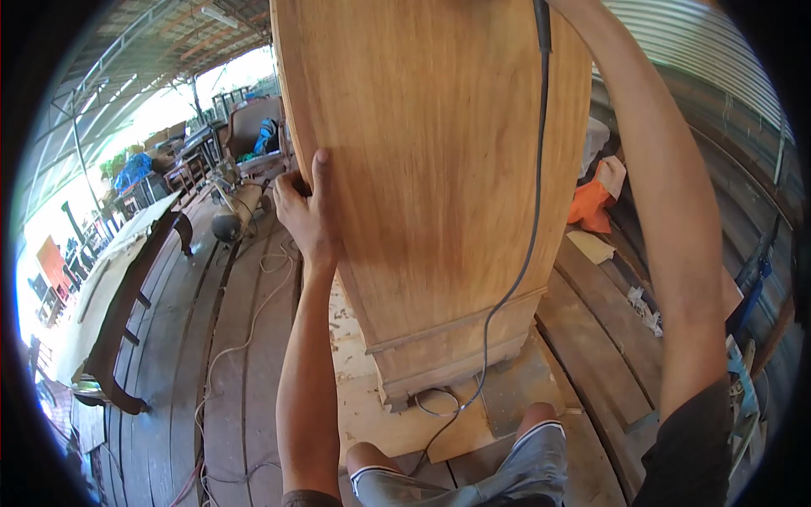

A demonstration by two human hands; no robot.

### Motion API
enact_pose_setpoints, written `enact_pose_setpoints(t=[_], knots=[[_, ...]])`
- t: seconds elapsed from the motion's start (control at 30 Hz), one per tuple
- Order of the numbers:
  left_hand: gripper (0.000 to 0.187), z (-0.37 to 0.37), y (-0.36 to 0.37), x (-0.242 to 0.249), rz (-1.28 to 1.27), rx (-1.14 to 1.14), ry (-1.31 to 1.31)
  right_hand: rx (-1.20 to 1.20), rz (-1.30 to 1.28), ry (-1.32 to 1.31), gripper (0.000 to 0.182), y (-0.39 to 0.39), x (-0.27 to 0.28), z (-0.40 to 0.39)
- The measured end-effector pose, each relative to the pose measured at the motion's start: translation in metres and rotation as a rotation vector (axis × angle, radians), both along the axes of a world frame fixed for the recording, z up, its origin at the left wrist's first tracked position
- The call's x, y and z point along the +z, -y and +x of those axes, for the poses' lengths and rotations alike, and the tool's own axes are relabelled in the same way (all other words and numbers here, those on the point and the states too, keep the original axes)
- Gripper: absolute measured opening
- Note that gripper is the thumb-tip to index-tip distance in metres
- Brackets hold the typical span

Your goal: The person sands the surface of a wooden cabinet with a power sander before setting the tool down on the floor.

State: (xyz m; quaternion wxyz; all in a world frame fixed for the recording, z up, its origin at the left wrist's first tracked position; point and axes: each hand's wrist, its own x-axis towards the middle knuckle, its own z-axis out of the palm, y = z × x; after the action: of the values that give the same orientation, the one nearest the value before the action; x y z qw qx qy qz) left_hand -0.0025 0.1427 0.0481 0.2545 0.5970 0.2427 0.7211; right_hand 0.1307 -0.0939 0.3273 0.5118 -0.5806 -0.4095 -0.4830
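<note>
A tall wooden cabinet (431, 186) stands upright in front of me, its broad, smooth side panel facing me. My left hand (311, 211) grips the panel's left edge, thumb on the face and fingers curled round behind. My right arm reaches up along the right side, and its hand is almost wholly beyond the top of the view, so its fingers and what they hold are hidden. Near it a black power cord (538, 169) hangs from the top, runs down across the panel and loops at the cabinet's base.
Under the cabinet lies a wooden board (359, 380) on the plank floor (262, 338). A low wooden table (110, 296) stands left, with an air compressor (236, 215) and an armchair (253, 127) behind. An orange cloth (591, 207) lies right, near a corrugated metal wall (718, 68).
</note>
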Motion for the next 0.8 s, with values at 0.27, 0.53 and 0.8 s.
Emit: enact_pose_setpoints(t=[0.27,0.53,0.8], knots=[[0.079,0.001,0.002,0.005,0.001,-0.017,0.003,-0.048,0.113,0.041,0.044,-0.012,-0.137,0.013],[0.085,-0.001,0.005,0.006,0.029,-0.008,-0.010,-0.010,0.086,0.140,0.053,-0.014,-0.288,0.011],[0.091,0.001,0.002,0.007,0.052,0.001,0.008,0.042,-0.015,0.058,0.060,-0.013,-0.429,-0.015]])
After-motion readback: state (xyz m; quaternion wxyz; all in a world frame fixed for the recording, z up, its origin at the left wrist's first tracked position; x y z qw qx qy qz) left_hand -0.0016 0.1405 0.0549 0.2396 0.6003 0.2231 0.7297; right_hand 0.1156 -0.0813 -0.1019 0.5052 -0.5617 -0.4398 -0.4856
